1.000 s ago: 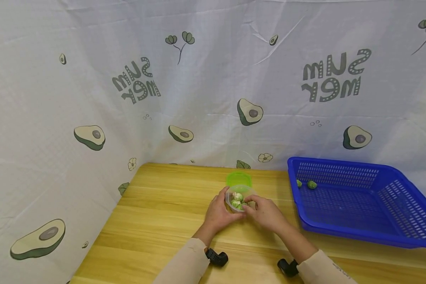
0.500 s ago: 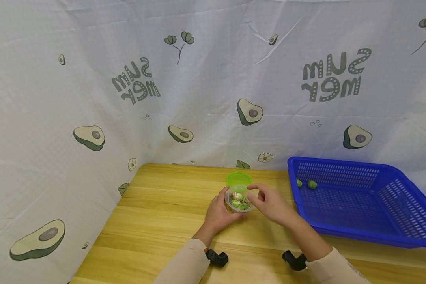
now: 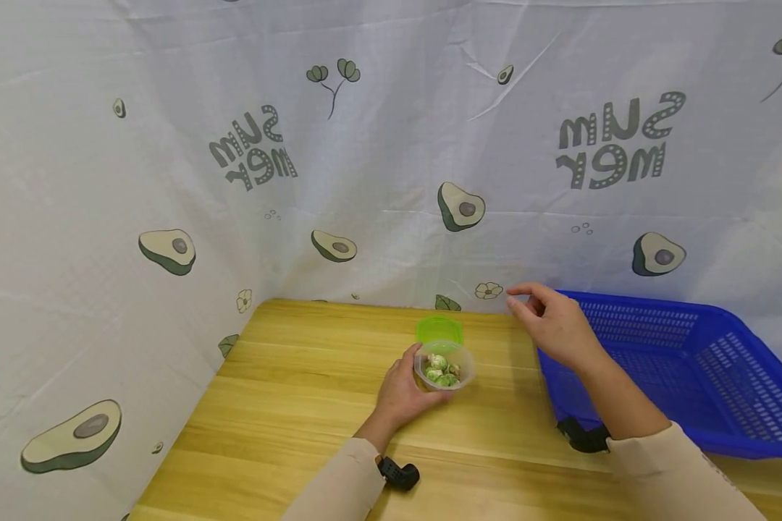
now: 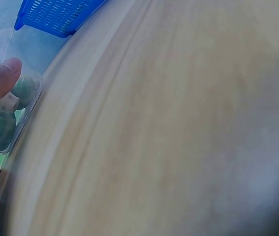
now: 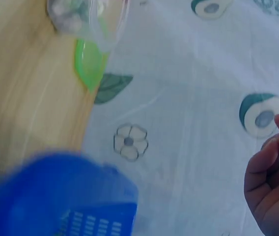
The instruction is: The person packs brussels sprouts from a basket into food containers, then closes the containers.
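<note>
My left hand [image 3: 397,394] grips a small clear plastic container [image 3: 467,367] from its left side, thumb along the near wall and fingers round the far side. Several Brussels sprouts [image 3: 438,364] lie inside it; they also show through the wall in the left wrist view. The right hand [image 3: 556,325] is raised over the left rim of a blue plastic basket [image 3: 704,376], its fingers loosely bent and holding nothing. In the right wrist view that hand [image 5: 272,182] appears at the right edge. The basket's far left corner is hidden behind the right hand in the head view.
A bright green lid [image 3: 439,331] lies just behind the container on the wooden table [image 3: 313,362]. White cloth [image 3: 378,145] printed with avocados hangs along the back and left. The basket's raised walls stand at the table's right side.
The right hand has left the sprouts in the container and moved right and up to the basket, now covering the sprouts seen there earlier. The left hand keeps its hold on the container.
</note>
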### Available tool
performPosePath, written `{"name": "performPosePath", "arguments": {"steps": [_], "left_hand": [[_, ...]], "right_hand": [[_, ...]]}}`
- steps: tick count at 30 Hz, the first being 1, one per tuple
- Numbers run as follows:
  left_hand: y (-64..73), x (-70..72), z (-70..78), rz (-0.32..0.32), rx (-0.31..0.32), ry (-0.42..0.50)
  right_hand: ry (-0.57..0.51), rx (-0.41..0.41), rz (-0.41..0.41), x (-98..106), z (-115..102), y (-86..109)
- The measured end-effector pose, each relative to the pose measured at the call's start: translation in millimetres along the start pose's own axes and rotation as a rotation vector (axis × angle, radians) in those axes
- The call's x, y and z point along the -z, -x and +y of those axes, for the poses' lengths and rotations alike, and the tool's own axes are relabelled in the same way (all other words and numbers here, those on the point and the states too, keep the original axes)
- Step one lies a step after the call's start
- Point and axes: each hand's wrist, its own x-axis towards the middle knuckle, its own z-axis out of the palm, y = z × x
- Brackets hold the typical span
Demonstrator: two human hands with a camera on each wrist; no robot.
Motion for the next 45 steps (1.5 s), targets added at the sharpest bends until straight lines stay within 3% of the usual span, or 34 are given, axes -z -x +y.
{"name": "performPosePath", "arguments": {"steps": [5, 13, 16, 28, 38, 45], "left_hand": [[0.0, 0.5, 0.1, 0.0, 0.003, 0.006], [0.4, 0.9, -0.1, 0.002, 0.013, 0.01], [0.6, 0.9, 0.1, -0.001, 0.011, 0.01], [-0.3, 0.7, -0.3, -0.004, 0.018, 0.011], [-1.1, -1.0, -0.2, -0.001, 0.024, 0.011], [-0.2, -0.1, 1.2, -0.005, 0.026, 0.006]], "right_hand": [[0.001, -0.048, 0.082, 13, 24, -14.1], [-0.044, -0.15, 0.258, 18, 70, -35.0], [-0.047, -0.174, 0.27, 19, 83, -39.7], [-0.077, -0.301, 0.146, 12, 120, -48.4], [0.048, -0.3, -0.033, 6, 145, -44.1], [0.108, -0.263, -0.222, -2, 161, -42.9]]}}
